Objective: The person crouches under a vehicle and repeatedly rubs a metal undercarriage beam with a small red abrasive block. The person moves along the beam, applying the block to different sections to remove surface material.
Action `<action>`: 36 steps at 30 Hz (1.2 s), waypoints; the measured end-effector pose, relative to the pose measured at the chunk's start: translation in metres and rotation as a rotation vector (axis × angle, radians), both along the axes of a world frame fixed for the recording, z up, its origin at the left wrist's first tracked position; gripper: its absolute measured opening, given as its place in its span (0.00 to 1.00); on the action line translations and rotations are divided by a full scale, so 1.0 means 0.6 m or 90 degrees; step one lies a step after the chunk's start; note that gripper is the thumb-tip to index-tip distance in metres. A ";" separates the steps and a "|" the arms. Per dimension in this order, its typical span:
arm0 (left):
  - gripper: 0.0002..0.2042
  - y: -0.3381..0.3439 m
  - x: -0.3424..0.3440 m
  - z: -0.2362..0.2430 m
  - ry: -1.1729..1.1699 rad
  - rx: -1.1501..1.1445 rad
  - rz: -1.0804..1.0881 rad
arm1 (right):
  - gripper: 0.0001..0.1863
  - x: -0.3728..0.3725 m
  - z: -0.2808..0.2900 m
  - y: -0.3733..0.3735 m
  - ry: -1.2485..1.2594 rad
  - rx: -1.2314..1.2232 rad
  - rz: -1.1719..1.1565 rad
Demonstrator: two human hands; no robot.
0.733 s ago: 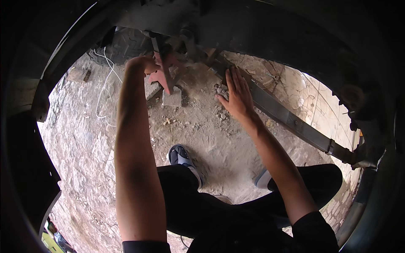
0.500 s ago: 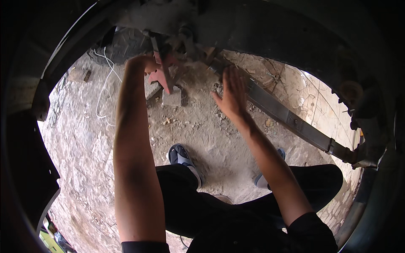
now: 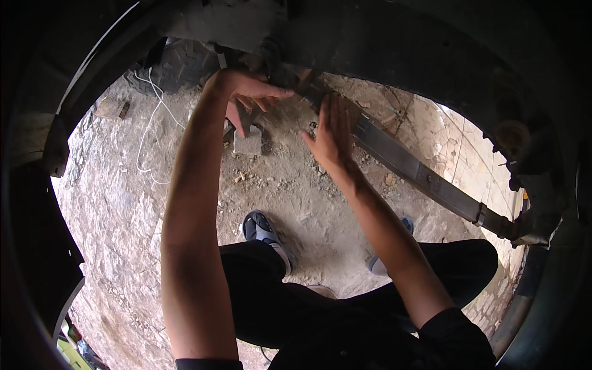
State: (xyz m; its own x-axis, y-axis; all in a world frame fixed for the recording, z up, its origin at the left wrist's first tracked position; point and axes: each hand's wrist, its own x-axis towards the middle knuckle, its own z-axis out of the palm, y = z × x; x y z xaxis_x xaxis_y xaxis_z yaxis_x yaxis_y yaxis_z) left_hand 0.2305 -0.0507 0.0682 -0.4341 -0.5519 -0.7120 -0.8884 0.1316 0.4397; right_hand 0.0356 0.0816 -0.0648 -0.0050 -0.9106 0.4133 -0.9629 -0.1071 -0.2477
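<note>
My left hand is raised beneath the dark vehicle underside, its fingers extended and apart just above a pink-red metal stand, which it partly hides. The stand rests by a grey block. My right hand has its fingers stretched out, close together, at the upper end of a long dark leaf spring; whether the fingertips touch the metal is unclear. Neither hand appears to hold anything.
The dark chassis arches overhead. A tyre, a white wire and a wooden block are at upper left. My shoe stands on dusty, rubble-strewn ground, with a green object at lower left.
My left hand has moved rightward and up over the pink-red stand, its fingers now spread out. My right hand has shifted slightly left and up.
</note>
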 end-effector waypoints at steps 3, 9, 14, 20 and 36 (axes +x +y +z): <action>0.50 -0.020 0.003 -0.007 -0.002 0.024 0.026 | 0.51 -0.017 0.016 0.004 0.015 0.010 0.075; 0.48 -0.010 -0.006 0.007 -0.005 0.049 -0.021 | 0.51 -0.013 -0.003 0.006 0.044 -0.005 0.079; 0.53 0.005 -0.004 0.024 -0.008 0.022 -0.027 | 0.55 -0.044 0.011 0.003 0.048 0.015 0.076; 0.59 -0.005 -0.015 -0.020 -0.002 -0.059 0.000 | 0.56 -0.080 0.003 -0.007 0.060 0.045 0.069; 0.56 -0.010 -0.015 -0.021 -0.046 -0.064 0.006 | 0.40 -0.056 0.006 0.007 0.017 -0.020 0.124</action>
State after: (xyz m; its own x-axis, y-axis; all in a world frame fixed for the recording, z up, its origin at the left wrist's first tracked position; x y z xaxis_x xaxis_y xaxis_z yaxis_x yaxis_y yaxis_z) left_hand 0.2218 -0.0568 0.0559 -0.3781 -0.6256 -0.6823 -0.9187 0.1630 0.3596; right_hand 0.0019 0.0857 -0.0613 0.1807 -0.8798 0.4396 -0.9294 -0.2990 -0.2163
